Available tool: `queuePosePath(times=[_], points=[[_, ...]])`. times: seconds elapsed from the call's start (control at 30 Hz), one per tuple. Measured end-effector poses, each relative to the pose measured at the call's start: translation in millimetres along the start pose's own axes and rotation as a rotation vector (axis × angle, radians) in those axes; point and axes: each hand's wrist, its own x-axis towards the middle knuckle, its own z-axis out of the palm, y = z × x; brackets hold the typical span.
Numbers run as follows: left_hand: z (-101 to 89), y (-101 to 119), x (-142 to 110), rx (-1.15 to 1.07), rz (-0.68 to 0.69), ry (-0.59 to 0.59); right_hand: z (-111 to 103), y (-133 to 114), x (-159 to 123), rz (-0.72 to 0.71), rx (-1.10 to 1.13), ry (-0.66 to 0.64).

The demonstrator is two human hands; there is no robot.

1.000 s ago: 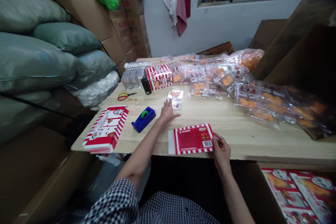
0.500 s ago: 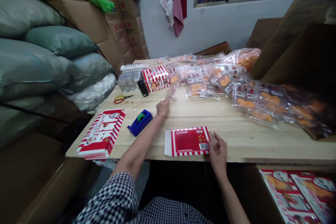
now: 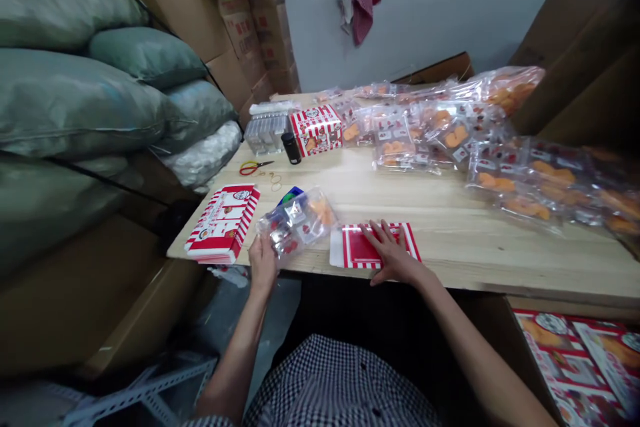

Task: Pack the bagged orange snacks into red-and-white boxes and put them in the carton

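Left hand (image 3: pixel 261 260) with its grip closed on a clear plastic pack of orange pieces (image 3: pixel 297 221), the pack held over the front edge of the wooden tabletop (image 3: pixel 430 213), toward the front-left corner. Right hand (image 3: pixel 393 253) with its grip open, palm down on a flat red-and-white printed carton blank (image 3: pixel 375 245) at the front edge. Just behind the pack, a blue tape dispenser (image 3: pixel 293 195), partly hidden. Near the left edge, a stack of flat red-and-white cartons (image 3: pixel 223 223). Toward the back-left corner, red-handled scissors (image 3: pixel 256 167), rubber bands (image 3: pixel 274 180), a black cylinder (image 3: pixel 291 148), a folded-up carton (image 3: pixel 316 130) and a stack of clear plastic trays (image 3: pixel 267 128). Across the back and right edge, a spread of more clear packs of orange pieces (image 3: pixel 440 133). Beyond the left edge, bulging grey-green sacks (image 3: pixel 65 100); below the front-right corner, printed sheets with orange food pictures (image 3: pixel 575 363).
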Motion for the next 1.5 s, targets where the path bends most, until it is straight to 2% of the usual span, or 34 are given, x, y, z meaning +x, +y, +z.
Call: queuePosePath(times=[0.07,0.13,0.3,0.53,0.67,1.0,1.07,1.17,1.23,1.33,1.4,1.5], points=[[-16.9,-9,-12,0.061,0.012,0.035,2,3,6,-0.018,0.002,-0.007],[-24.4,-19,-20,0.102,0.015,0.029,4,4,10,-0.033,-0.005,0.005],[-23.6,-37,-23,0.105,-0.038,-0.152,14,3,12,-0.01,-0.045,0.043],[-21.9,-44,-4,0.055,-0.133,-0.399,20,6,10,-0.051,-0.019,0.089],[-15.2,-48,9,0.057,-0.164,-0.488,17,6,8,-0.045,-0.015,0.095],[-20.7,-42,30,0.204,-0.062,-0.65,15,3,4,-0.037,-0.043,0.113],[-14.5,-40,32,0.249,-0.032,-0.694,13,2,4,-0.054,-0.049,0.093],[7.0,-37,35,0.313,0.023,-0.739,12,-2,5,-0.106,-0.045,0.042],[26.3,-36,35,0.351,0.063,-0.726,13,-3,6,-0.11,-0.038,0.039],[51.0,-33,32,0.389,0.106,-0.697,17,-3,6,-0.068,-0.033,0.101],[58.2,-29,28,0.399,0.128,-0.679,20,0,5,-0.054,-0.03,0.142],[54.3,-22,21,0.392,0.165,-0.61,23,4,3,-0.036,-0.02,0.195]])
